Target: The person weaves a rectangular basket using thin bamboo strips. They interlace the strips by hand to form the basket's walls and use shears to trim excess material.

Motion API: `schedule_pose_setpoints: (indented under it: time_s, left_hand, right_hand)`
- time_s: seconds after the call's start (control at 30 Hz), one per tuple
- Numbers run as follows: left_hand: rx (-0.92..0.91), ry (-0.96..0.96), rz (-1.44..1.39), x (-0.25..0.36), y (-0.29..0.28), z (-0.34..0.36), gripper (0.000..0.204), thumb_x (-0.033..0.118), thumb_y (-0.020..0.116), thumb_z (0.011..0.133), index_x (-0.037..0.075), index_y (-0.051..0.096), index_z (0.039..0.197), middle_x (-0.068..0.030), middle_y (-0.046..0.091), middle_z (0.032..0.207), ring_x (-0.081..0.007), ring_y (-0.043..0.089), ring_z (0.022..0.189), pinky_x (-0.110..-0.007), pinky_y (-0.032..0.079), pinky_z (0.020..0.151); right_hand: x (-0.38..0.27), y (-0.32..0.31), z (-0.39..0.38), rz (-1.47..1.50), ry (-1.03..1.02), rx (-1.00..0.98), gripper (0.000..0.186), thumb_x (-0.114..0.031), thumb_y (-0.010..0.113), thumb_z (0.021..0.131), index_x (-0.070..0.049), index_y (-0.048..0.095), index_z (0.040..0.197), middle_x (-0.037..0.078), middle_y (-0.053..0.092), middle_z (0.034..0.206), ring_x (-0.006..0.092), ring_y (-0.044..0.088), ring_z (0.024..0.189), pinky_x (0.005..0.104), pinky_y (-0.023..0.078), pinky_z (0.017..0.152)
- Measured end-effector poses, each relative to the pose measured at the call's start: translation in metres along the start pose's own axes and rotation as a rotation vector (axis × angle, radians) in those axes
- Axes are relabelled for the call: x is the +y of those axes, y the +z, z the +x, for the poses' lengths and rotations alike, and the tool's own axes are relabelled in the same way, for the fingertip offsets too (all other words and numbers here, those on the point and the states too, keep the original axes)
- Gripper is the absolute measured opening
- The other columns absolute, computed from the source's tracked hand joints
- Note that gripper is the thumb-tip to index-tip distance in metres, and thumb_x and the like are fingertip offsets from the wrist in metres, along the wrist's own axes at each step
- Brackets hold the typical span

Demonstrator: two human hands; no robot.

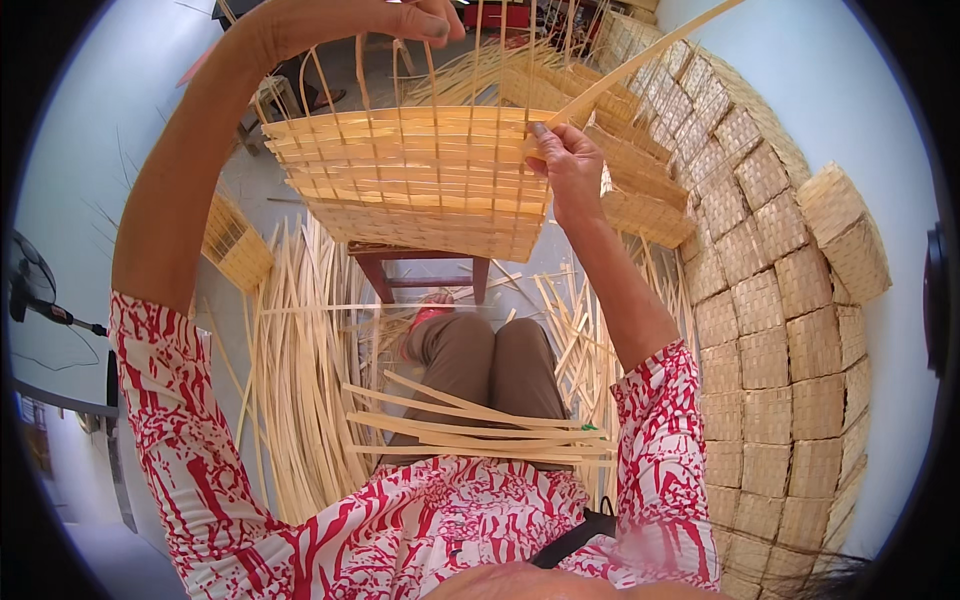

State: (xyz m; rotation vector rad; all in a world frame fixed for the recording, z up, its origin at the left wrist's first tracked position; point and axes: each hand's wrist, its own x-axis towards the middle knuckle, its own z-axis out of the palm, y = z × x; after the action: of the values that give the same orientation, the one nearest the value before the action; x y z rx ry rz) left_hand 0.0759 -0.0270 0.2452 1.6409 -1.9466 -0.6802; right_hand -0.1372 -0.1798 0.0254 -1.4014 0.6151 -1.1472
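Observation:
A half-woven bamboo basket [415, 170] is tilted in front of me, its upright stakes rising loose above the woven wall. At its upper right corner my right hand [575, 165] pinches a bamboo strip [635, 65], whose long free end slants up to the right. My left hand [400, 22] is above the far side of the basket, among the stakes. Its thumb and fingers look curled together, partly cut off by the upper edge; what they hold is hidden. Several loose bamboo strips [470, 420] lie across my lap.
Below the basket stands a dark red wooden stool [375, 275]. Long strips [300, 370] are heaped on the floor at left. Finished woven baskets [770, 350] are stacked along the right wall, with more woven pieces [640, 170] beyond. A fan [40, 285] is at far left.

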Motion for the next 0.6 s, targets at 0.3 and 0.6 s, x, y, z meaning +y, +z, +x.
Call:
schedule_pose_setpoints:
  time_s: [0.3,0.6]
  left_hand:
    - [0.001,-0.045,0.079,-0.019,0.024,0.064,0.031,0.016,0.068,0.090,-0.002,0.064,0.115,-0.0087,0.071,0.098,-0.0137,0.066,0.086,-0.028,0.055,0.075]
    - [0.116,0.343,0.050,0.006,0.026,0.010,0.023,0.014,0.061,0.096,0.006,0.068,0.116,-0.0063,0.070,0.104,-0.0116,0.065,0.086,-0.028,0.055,0.077]
  right_hand:
    - [0.006,0.007,-0.008,0.050,-0.089,0.025,0.019,-0.013,0.070,0.093,0.000,0.064,0.080,-0.003,0.057,0.069,0.0029,0.048,0.061,0.0224,0.043,0.055]
    - [-0.001,0.004,-0.004,-0.021,-0.006,-0.047,0.017,-0.015,0.070,0.093,-0.001,0.069,0.083,-0.004,0.060,0.073,0.0030,0.050,0.064,0.0220,0.044,0.057]
